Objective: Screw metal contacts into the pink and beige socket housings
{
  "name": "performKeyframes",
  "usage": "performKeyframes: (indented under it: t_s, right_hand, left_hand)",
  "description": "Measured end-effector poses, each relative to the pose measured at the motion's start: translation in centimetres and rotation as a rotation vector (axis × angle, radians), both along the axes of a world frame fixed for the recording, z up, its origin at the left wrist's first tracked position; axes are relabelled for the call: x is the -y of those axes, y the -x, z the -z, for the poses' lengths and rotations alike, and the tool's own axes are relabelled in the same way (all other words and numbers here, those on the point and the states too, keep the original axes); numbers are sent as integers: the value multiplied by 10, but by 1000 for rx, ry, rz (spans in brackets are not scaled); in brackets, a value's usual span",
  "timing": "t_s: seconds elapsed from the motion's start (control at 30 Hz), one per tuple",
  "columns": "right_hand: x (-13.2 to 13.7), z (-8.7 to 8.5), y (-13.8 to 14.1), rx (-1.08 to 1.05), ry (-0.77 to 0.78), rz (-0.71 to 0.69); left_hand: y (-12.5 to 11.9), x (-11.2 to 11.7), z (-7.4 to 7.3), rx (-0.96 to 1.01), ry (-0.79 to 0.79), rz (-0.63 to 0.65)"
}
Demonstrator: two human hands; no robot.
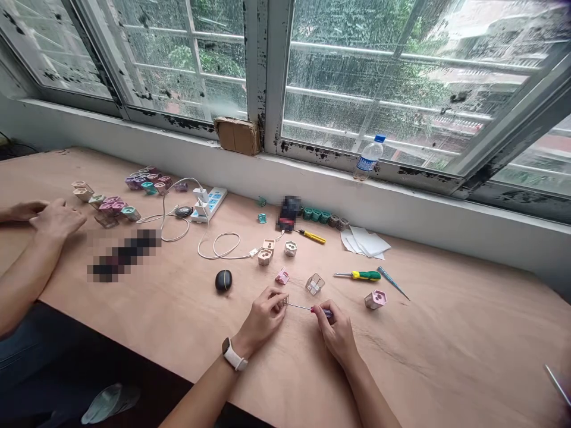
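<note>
My left hand [264,316], with a white watch on the wrist, pinches a small clear part [284,301] on the wooden table [446,356]. My right hand [334,333] grips a small screwdriver [307,308] by its handle, the thin shaft pointing left into the part. Just beyond lie a pink piece [282,276], a clear hexagonal shell [314,284] and a pink hexagonal sharpener [375,299].
Another person's hands [49,217] rest at the far left beside several coloured sharpeners [111,205]. A power strip [209,204] with white cables, a black oval case [223,280], a green-yellow screwdriver [361,275], tweezers [392,282], paper sheets [366,242] and a water bottle [368,158] lie about.
</note>
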State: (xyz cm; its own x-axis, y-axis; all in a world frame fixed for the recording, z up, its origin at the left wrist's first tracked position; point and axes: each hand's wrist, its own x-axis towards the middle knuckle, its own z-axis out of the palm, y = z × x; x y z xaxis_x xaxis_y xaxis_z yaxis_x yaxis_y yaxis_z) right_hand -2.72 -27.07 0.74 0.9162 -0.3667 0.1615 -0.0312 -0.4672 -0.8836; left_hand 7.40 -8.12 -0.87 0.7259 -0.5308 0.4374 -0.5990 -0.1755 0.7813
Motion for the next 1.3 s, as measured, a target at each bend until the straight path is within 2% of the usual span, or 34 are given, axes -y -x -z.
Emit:
performKeyframes:
  t_s: [0.33, 0.5, 0.7, 0.9, 1.07, 1.3]
  right_hand:
    - [-1, 1, 1, 11, 15, 8]
    - [-3, -1, 1, 16, 5, -53]
    - [-1, 2, 1, 5, 30, -17]
    - [-4, -1, 2, 10, 11, -63]
    - [-2, 2, 1, 6, 72, -10]
    - [-4, 1, 2, 9, 44, -51]
  left_hand:
    - [0, 0, -1, -13, 4, 13]
    - [0, 0, 0, -16, 4, 11]
    - [0, 0, 1, -17, 7, 11]
    - [0, 0, 0, -13, 2, 8]
    - [1, 0, -4, -7, 2, -8]
    - [0, 0, -2, 3, 3, -7]
